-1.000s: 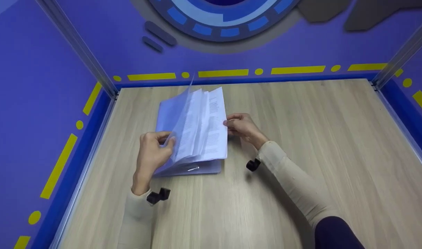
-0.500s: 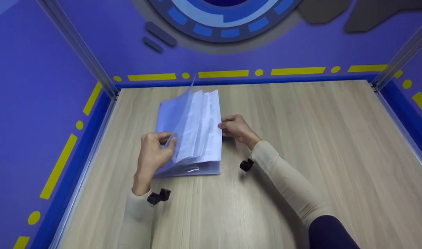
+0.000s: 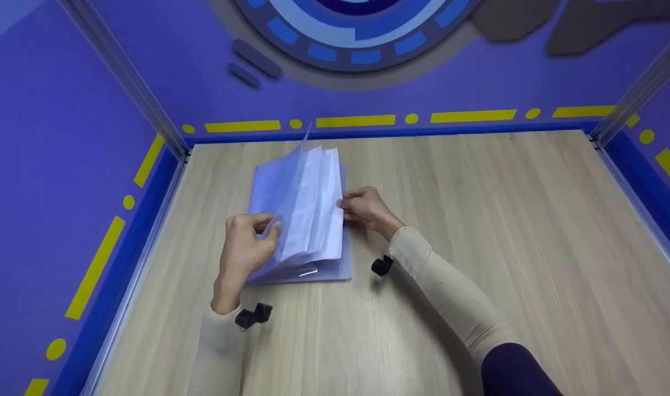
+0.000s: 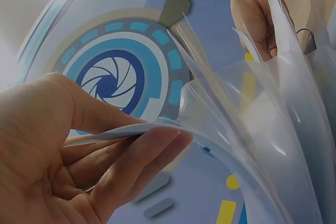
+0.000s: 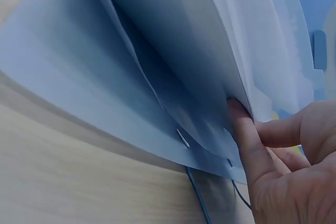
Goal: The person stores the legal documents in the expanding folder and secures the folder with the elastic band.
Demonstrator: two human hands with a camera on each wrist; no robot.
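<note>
A translucent bluish document folder (image 3: 340, 270) lies spread on the table, its clear pages and printed sheets (image 3: 330, 220) fanned upright. My left hand (image 3: 244, 245) pinches the translucent front cover (image 3: 274, 179) by its edge, thumb on one side and fingers on the other, as the left wrist view shows closely. At the opposite side, my right hand (image 3: 367, 209) pinches the outer edge of a bundle of pages, lifted off the back cover (image 5: 79, 98). In the right wrist view a thin dark elastic cord (image 5: 197, 195) hangs from that cover's edge.
The wood-grain table (image 3: 505, 247) extends around the folder. Blue panels with yellow marks stand along the back (image 3: 356, 99) and both sides, with metal posts (image 3: 120, 77) in the corners. Small black wrist devices (image 3: 253, 315) sit by both cuffs.
My right hand has moved left, bringing the page bundle more upright and toward the front cover, so more of the back cover shows. My left hand stays nearly still.
</note>
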